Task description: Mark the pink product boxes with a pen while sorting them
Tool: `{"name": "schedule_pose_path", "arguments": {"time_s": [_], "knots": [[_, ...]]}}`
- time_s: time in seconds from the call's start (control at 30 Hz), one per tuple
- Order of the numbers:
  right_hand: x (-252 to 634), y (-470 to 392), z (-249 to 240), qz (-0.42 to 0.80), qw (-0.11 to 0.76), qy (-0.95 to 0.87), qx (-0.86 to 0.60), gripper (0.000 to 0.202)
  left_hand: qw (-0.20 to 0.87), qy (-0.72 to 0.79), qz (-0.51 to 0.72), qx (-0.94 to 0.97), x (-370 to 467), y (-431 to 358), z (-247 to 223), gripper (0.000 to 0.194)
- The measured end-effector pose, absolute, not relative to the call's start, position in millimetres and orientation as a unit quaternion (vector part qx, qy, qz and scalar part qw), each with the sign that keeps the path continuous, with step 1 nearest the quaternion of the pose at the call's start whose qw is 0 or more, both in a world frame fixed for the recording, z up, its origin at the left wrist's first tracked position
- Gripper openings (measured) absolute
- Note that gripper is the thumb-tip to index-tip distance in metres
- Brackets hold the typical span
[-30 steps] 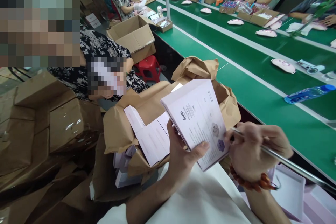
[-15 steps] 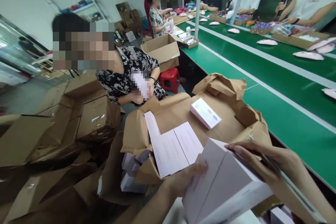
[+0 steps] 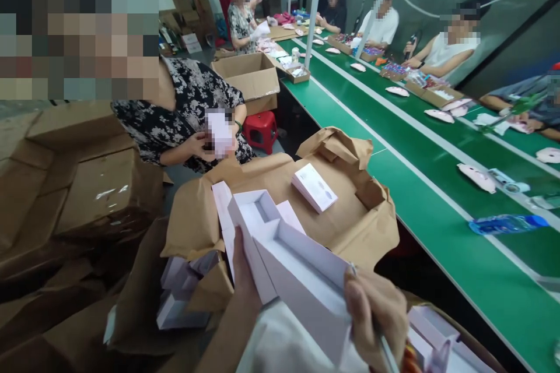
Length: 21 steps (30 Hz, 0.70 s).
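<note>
Two open white boxes (image 3: 301, 280) stand side by side, their shallow hollow insides facing up. My left hand (image 3: 245, 280) is closed around their left side, with part of the fingers hidden. At the right end, my right hand (image 3: 378, 309) is closed on a thin silver stick-like tool (image 3: 387, 352), its tip at the box rim. Whether these fingers also grip the box, I cannot tell. Behind the boxes, brown wrapping paper (image 3: 350, 227) carries a stack of white printed cards (image 3: 314, 186) and more flat white pieces (image 3: 291, 215), partly covered.
Across from me a co-worker (image 3: 192, 111) holds a white item. Cartons (image 3: 96, 186) crowd the left, one with white boxes (image 3: 181, 297). To the right runs a green work table (image 3: 415, 204) bearing a water bottle (image 3: 507, 224) and pink items. A red stool (image 3: 260, 131) stands behind.
The white boxes have been turned, so their open insides now show. My right hand has shifted to their near right end. The view has swung right, bringing the bottle into sight.
</note>
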State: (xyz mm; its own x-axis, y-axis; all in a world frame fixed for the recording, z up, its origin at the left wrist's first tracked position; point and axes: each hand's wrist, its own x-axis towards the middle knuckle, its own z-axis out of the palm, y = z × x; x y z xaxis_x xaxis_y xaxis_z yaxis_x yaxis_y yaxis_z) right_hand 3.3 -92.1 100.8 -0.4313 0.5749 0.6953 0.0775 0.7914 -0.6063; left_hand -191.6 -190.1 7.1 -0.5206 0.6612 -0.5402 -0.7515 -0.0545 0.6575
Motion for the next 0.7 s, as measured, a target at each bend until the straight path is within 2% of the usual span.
{"name": "schedule_pose_path", "arguments": {"time_s": [0.07,0.13,0.27,0.33,0.47,0.57,0.63,0.7], "knots": [[-12,-99,83,0.221,0.537,-0.801,-0.145,0.037,0.511,0.452,0.721,-0.12,-178,-195,10,0.094],[-23,-99,65,0.219,0.555,-0.797,-0.097,0.036,0.536,0.41,0.715,-0.183,-161,-201,13,0.106],[-43,-86,38,0.286,0.523,-0.801,-0.053,0.04,0.579,0.343,0.718,-0.179,-139,-214,11,0.126],[-54,-86,31,0.311,0.492,-0.812,-0.026,0.042,0.547,0.358,0.734,-0.184,-138,-224,7,0.126],[-78,-106,25,0.339,0.42,-0.835,0.11,0.045,0.37,0.447,0.793,-0.187,-148,-264,-1,0.115],[-84,-112,16,0.376,0.355,-0.839,0.17,0.028,0.292,0.49,0.787,-0.234,-159,-314,-8,0.101],[-84,-90,5,0.402,0.339,-0.846,0.09,0.018,0.226,0.504,0.781,-0.29,-168,-352,-16,0.083],[-84,-45,-8,0.412,0.338,-0.842,-0.085,0.01,0.135,0.529,0.768,-0.334,-183,-387,-27,0.065]]}}
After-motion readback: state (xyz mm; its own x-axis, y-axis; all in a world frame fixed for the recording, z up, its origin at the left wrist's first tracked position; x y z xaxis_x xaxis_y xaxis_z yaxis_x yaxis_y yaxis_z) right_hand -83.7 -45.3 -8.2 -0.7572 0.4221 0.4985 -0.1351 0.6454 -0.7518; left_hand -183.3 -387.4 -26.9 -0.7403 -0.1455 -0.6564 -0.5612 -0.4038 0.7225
